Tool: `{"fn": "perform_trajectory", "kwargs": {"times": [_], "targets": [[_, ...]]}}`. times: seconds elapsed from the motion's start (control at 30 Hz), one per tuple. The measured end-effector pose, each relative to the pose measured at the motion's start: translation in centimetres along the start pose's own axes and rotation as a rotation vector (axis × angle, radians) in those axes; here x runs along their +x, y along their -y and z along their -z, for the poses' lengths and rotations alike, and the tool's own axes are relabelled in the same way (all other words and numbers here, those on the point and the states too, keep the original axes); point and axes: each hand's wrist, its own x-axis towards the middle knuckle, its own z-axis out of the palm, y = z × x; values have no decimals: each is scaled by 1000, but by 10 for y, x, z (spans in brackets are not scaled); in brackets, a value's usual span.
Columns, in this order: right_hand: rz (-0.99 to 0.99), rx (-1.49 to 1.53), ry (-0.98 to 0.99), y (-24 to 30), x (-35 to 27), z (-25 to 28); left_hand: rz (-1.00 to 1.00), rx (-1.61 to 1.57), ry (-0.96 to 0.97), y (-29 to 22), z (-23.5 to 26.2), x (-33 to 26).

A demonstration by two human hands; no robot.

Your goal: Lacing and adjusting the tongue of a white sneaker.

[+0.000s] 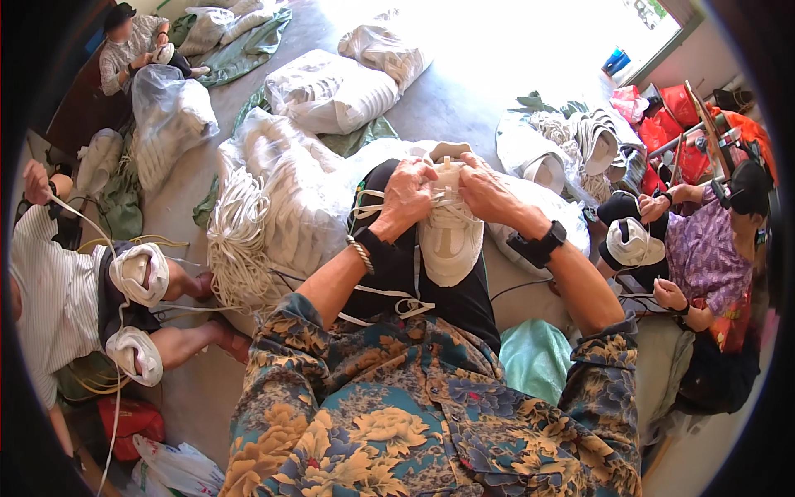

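One shoe (450,246), between left grip (406,195), right grip (495,195)

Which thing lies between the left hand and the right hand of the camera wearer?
In the head view, the pale shoe lies between the left hand and the right hand.

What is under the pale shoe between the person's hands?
Dark trousers show around its toe. The pale shoe covers whatever lies directly beneath; its underside, and whether it touches the trousers, cannot be seen.
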Motion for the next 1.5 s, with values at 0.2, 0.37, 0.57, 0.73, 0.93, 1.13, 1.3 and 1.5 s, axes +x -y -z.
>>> {"fn": "perform_trajectory", "kwargs": {"times": [0.2,0.37,0.57,0.73,0.93,1.13,1.3,1.5], "targets": [[-89,534,-346,-37,-45,22,-89,146,79,-3,43,-8],[-137,1476,-174,-9,-46,6,-235,439,162,5,45,-18],[22,2042,-85,-38,-40,-4,-345,654,175,-5,32,-12],[-10,2177,-401,-96,-88,53,-383,749,80,-1,39,-13],[10,2174,-752,-226,-203,110,-153,843,-99,56,86,-15],[-43,1959,-1057,-312,-332,153,97,935,-132,102,157,-49],[-161,1869,-1233,-308,-347,148,329,745,-140,98,138,-45],[-429,1365,-921,-152,-177,61,-219,332,-131,10,59,-24]]}}
